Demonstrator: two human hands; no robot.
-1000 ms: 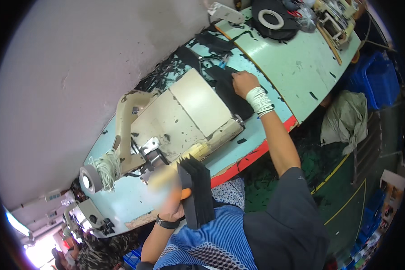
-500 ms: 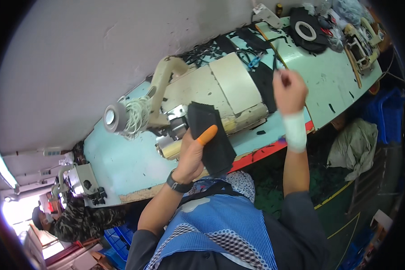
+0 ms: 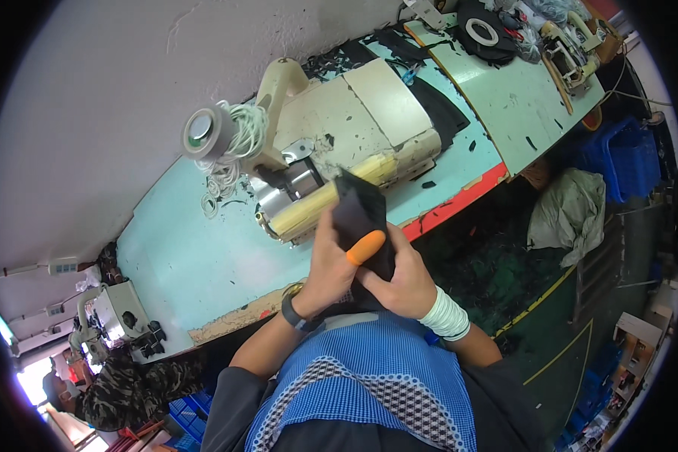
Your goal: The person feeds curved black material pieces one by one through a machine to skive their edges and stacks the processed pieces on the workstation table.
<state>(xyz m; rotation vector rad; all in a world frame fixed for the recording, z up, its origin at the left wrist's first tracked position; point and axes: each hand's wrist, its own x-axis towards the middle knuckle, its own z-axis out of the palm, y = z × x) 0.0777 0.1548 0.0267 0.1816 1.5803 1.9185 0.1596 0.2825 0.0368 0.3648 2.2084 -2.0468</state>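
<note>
Both hands, left hand (image 3: 330, 265) and right hand (image 3: 404, 277), had fingers clamped on a black piece (image 3: 361, 220) just beside the machine (image 3: 339, 128).

Probably a garment workshop: industrial sewing machine (image 3: 339, 143), scrap-strewn worktable (image 3: 188, 256).

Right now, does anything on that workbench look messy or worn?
Yes. Black scraps lie scattered over the blue table, loose white cord trails off the machine, and the table's front edge is chipped bare. Both hands hold a black piece.
</note>
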